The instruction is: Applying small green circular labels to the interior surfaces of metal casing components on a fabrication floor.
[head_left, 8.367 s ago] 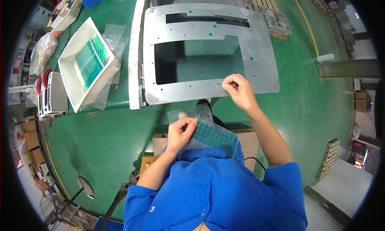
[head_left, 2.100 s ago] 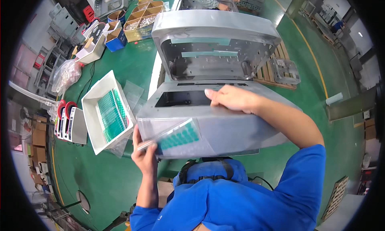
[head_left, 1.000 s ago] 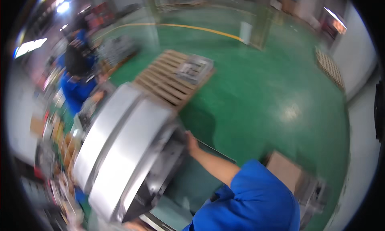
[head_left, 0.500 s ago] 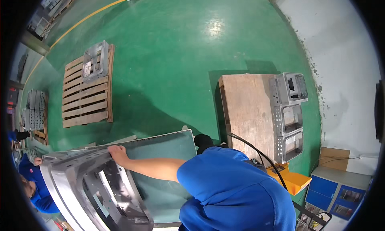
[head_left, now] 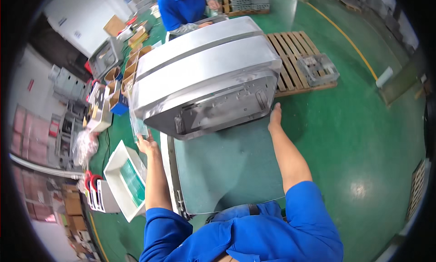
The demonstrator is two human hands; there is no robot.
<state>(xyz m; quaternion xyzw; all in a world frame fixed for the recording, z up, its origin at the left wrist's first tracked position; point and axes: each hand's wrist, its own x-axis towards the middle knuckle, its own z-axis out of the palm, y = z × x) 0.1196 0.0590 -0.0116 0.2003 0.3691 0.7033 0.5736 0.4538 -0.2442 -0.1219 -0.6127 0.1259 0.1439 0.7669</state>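
A large silvery sheet-metal housing (head_left: 206,69) with rounded corners and a deep open front stands across the far part of the mat-covered workbench (head_left: 227,166). Cut-outs and small fittings show inside it. My right hand (head_left: 275,117) rests along its right end near the lower corner, fingers stretched upward and partly hidden by the edge. Near the lower left corner is my left hand (head_left: 147,144), its thumb apart from the fingers. A clear plastic piece (head_left: 139,123) hangs just above that hand; whether the fingers touch it or the housing is hard to tell.
A white bin (head_left: 119,171) with green contents stands left of the bench. Beyond the housing a co-worker in blue (head_left: 184,9) reaches toward another metal part. At right, a wooden pallet (head_left: 290,57) carries a metal frame (head_left: 320,71). Cartons and boxes crowd the left side.
The view has swung left from the floor and low wooden platform to face the housing. My left hand has come into view. My right hand still touches the housing, now at its right end.
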